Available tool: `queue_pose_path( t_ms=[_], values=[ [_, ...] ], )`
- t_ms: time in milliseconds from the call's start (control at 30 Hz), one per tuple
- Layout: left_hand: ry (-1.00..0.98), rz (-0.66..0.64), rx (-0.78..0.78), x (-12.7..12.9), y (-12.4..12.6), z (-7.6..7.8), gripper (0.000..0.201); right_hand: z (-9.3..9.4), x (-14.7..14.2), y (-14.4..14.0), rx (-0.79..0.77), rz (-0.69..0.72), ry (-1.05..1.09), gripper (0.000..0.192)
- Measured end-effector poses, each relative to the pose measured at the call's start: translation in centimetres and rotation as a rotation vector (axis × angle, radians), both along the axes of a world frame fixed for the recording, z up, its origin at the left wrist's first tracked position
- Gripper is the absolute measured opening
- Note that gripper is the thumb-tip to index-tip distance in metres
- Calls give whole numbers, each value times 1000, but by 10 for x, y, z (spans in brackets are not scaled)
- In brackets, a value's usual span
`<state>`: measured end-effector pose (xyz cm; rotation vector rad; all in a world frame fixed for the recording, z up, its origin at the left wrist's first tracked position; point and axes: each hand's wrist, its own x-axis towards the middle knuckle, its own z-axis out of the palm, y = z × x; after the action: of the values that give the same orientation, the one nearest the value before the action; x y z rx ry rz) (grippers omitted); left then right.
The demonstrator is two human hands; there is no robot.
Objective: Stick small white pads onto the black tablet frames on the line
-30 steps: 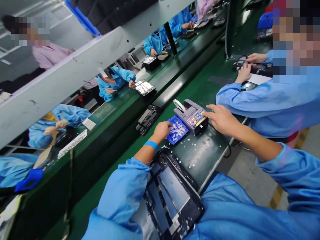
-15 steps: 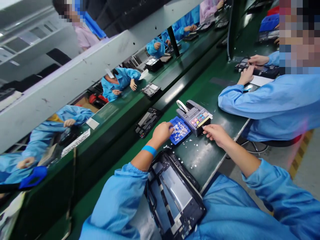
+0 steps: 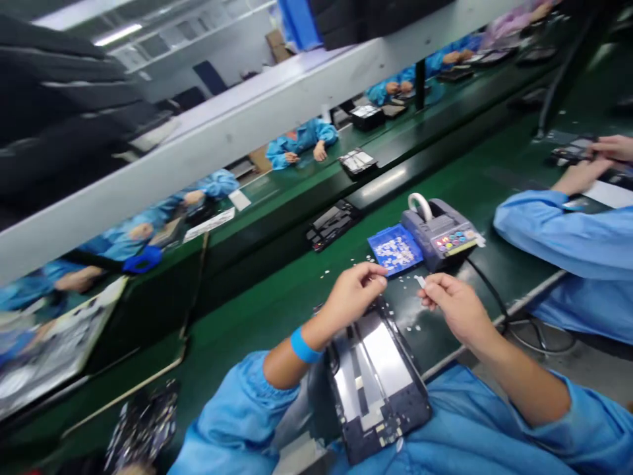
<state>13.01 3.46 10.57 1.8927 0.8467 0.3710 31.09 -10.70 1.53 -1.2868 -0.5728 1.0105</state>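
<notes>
In my right hand (image 3: 457, 307), thumb and fingers pinch a small whitish strip of tape (image 3: 420, 282), held in front of a grey tape dispenser (image 3: 439, 227). My left hand (image 3: 359, 290) is closed in a pinch just short of a blue tray (image 3: 378, 239); what its fingertips hold, if anything, is too small to make out. Many tiny white pieces (image 3: 397, 253) lie in that tray. Below both hands an opened tablet-like device (image 3: 388, 356), with silvery panels and a dark frame, leans at the bench edge against my lap.
Loose white bits (image 3: 415, 328) dot the green bench (image 3: 277, 290). Another dark device (image 3: 332, 224) lies behind the tray. A black cable (image 3: 489, 287) runs from the dispenser over the edge. At right is a co-worker's blue sleeve (image 3: 548, 218). Several people work across the bench, beneath a white beam (image 3: 237, 142).
My right hand has drawn back from the dispenser's front with a tape strip. My left hand has come out of the tray toward me. The view has swung left.
</notes>
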Motion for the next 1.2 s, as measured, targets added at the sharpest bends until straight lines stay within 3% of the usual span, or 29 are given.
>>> queue_pose_path(
  t_ms=[100, 200, 367, 500, 633, 733, 900, 1200],
  values=[
    [-144, 90, -180, -23, -23, -5, 30, 20, -37, 18, 53, 164, -92, 36],
    [-275, 207, -248, -47, -32, -8, 25, 32, -67, 37, 86, 292, -178, 32],
    [-299, 385, -196, -100, -28, -5, 18, 38, -97, 58, 118, 482, -354, 29],
    [-197, 455, -67, -154, -21, -1, 17, 32, -92, 77, 290, 567, -878, 28],
    [-4, 301, 67, -185, -20, -5, 11, 24, -80, 99, 506, 670, -1519, 33],
    [126, 99, 282, -186, -23, -12, 14, 20, -78, 108, 555, 741, -1759, 37],
    [347, -117, 510, -174, -23, -23, 21, 15, -77, 114, 603, 823, -1847, 46],
    [412, -167, 561, -167, -16, -27, 24, 14, -78, 116, 619, 857, -1872, 48]
  ],
)
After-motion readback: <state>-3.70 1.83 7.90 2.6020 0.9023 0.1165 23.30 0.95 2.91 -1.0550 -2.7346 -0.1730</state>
